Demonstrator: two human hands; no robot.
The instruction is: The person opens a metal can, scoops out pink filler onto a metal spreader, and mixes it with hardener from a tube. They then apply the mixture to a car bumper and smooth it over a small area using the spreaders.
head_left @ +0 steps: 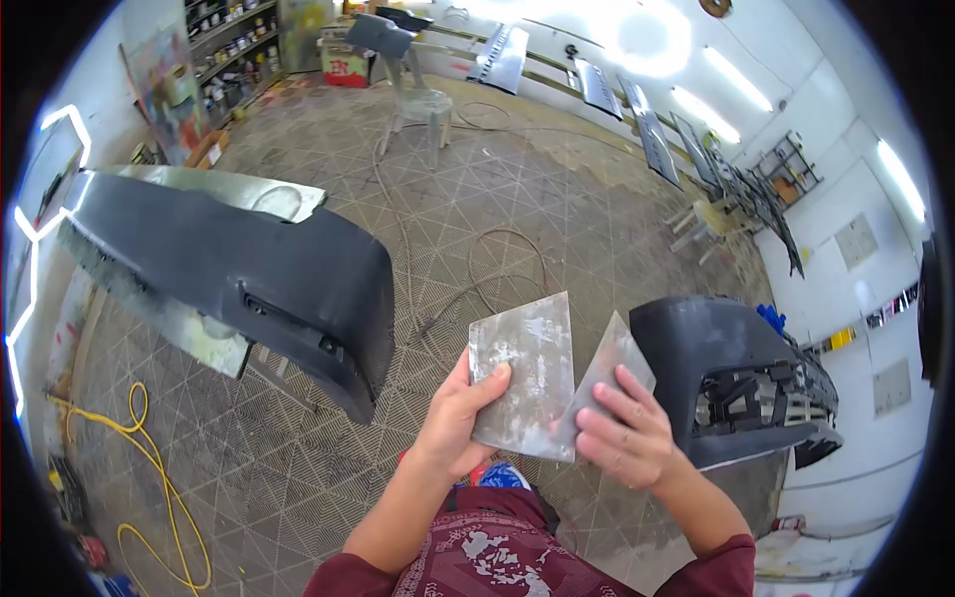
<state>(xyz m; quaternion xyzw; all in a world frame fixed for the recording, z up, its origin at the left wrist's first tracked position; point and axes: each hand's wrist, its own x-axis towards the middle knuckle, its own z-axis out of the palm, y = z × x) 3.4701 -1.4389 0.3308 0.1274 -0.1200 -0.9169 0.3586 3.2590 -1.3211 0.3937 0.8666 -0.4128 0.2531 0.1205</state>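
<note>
1. Cord [157, 463], yellow, looped on patterned floor [328, 438].
2. Bumper [229, 244], matte black, curved.
3. Box [344, 68], red below, white letters "EN" legible.
4. Left hand [468, 413], partly closed, thumb flat on the first sheet.
5. First sheet [532, 383], grey, four-sided, white-smeared, between the bumpers.
6. Second sheet [615, 360], grey, cloudy, tilted, beside it.
7. Right hand [629, 438], half-open, fingers across the second sheet.
8. Second bumper [676, 348], black, slotted.

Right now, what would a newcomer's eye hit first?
Two flat grey sheets, one in each hand, centre front. Then the big dark bumper on the left, with another lower right. The glaring white light at the top also grabs attention.
</note>
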